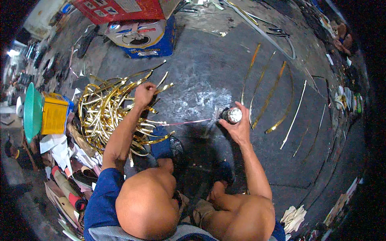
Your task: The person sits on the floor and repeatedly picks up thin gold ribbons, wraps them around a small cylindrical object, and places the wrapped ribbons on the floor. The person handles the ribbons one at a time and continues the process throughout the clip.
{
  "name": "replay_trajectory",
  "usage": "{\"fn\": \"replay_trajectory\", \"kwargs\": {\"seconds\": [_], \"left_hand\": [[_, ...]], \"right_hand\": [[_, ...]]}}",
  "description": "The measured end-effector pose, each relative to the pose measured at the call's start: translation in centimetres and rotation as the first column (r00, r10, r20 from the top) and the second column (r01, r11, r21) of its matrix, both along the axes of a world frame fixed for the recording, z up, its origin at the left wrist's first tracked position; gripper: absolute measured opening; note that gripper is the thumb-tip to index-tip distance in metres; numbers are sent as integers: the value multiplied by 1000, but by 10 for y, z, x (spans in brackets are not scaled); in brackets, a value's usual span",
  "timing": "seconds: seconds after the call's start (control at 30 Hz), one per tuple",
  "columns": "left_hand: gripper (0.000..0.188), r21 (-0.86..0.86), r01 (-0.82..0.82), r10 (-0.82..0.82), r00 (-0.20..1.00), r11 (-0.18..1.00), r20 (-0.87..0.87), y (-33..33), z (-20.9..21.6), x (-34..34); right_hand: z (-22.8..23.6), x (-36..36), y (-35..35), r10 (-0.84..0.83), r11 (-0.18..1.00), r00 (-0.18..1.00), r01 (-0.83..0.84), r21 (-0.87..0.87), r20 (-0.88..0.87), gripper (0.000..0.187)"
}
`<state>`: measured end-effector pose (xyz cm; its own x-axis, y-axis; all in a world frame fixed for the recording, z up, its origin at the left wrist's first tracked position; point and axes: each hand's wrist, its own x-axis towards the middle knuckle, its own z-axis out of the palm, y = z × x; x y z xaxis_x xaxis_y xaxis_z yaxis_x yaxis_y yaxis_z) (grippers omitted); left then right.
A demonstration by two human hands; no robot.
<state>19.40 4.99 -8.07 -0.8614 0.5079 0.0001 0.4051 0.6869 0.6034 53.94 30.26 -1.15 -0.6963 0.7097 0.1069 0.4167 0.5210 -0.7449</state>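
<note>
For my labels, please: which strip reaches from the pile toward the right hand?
The thin pinkish strip; the other strips end near the golden pile or lie spread beyond the right hand.

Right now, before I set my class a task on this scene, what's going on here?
A person sits low with bent knees. Their right hand grips a small round container over the dark floor. Their left hand is at the edge of a tangled heap of shiny gold strips; whether it pinches one is unclear. A thin pinkish strip stretches toward the container. Further right, several separate strips lie spread out.
</note>
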Motion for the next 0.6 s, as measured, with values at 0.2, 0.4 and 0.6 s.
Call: {"fn": "replay_trajectory", "kwargs": {"seconds": [0.2, 0.4, 0.6], "left_hand": [[18, 41, 81, -82, 996, 996, 30, 48, 34, 23], [20, 333, 161, -355, 644, 929, 678, 95, 73, 110], [19, 428, 64, -427, 303, 901, 852, 104, 69, 155]], "right_hand": [[-1, -3, 6, -279, 933, 960, 264, -245, -27, 62], [12, 7, 28, -527, 750, 801, 281, -599, -284, 60], [43, -31, -24, -375, 827, 837, 107, -553, -399, 70]]}}
